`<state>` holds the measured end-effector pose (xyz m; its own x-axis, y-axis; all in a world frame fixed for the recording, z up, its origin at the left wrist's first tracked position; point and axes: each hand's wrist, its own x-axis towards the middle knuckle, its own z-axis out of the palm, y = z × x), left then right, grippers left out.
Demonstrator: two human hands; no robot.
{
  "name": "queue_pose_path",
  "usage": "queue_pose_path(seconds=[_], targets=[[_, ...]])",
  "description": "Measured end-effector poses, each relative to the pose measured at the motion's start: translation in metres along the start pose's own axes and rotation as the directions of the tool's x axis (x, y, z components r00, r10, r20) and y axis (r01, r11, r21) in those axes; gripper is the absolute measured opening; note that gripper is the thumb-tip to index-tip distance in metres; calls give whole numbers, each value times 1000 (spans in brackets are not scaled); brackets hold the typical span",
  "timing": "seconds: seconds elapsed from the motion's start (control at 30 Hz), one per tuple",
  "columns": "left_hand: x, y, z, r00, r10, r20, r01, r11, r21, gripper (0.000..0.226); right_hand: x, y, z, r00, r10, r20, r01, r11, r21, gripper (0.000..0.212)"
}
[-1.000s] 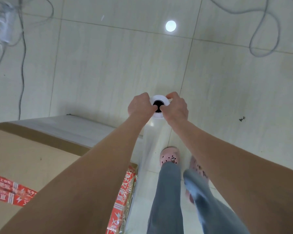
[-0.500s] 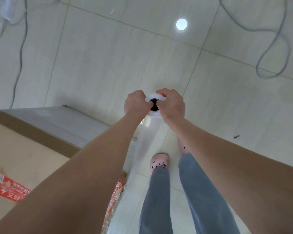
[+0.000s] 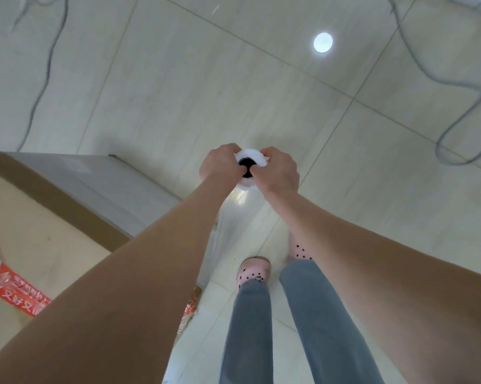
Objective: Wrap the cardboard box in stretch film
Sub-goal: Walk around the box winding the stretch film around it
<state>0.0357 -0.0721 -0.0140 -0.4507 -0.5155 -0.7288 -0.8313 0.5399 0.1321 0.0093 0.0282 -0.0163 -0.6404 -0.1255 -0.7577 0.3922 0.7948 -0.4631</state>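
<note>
Cardboard box (image 3: 39, 231) sits on the floor at lower left, to the left of both hands and lower than them. Its top face is tan, with a darker brown strip along the far edge and red printed tape (image 3: 12, 289) across the near part. The side face turned toward the roll looks pale grey; whether film already covers it, cannot tell.

Stretch film roll (image 3: 251, 159) is held upright just beyond the box's right corner, seen from its top end: white rim, dark core hole in the middle. Its clear glossy body (image 3: 228, 231) runs down below the hands, close beside the box corner. Contact between film and box is hidden by the left forearm.

Left hand (image 3: 219, 167) grips the left side of the roll's top end, fingers curled over the rim. Right hand (image 3: 279, 173) grips the right side the same way. Both thumbs sit at the core hole, almost touching each other. Both arms are stretched out in front of the body, bare.

Below the hands: grey trouser legs (image 3: 247, 328) and pink clogs (image 3: 253, 270) with dark dots, standing right of the box.

Floor (image 3: 178, 92) is pale large tile with a bright round light reflection (image 3: 323, 42). Grey cable (image 3: 43, 79) trails at upper left, another cable (image 3: 455, 120) loops at upper right, both well apart from the box.
</note>
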Motion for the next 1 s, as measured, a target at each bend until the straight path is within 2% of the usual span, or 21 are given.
queue_pose_path(seconds=[0.17,0.23,0.37,0.47,0.57,0.77,0.87,1.0], targets=[[6,11,-10,999,-32,-32,35,994,103,9,9,-11,-10,998,-57,-22,54,990,-127,37],[6,14,-10,998,-30,-50,35,993,115,12,14,-19,-19,995,-89,-32,83,983,-162,38],[6,15,-12,988,-111,-106,110,994,-11,24,23,-38,-29,986,-164,-43,156,976,-150,41],[7,10,-13,982,-175,-68,165,978,-127,30,25,-40,-25,990,-139,0,139,987,-86,36],[8,13,-15,991,-130,5,130,986,-102,33,26,-35,-24,997,-66,27,66,998,-21,36],[19,42,-22,995,77,-63,-76,997,10,37,30,-30,-35,997,-74,23,73,997,34,34],[21,47,-20,993,48,-105,-57,995,-87,21,32,-34,-41,995,-96,11,95,994,50,39],[21,41,-12,992,-46,-121,6,950,-312,19,35,-36,-38,976,-216,-25,216,976,3,53]])
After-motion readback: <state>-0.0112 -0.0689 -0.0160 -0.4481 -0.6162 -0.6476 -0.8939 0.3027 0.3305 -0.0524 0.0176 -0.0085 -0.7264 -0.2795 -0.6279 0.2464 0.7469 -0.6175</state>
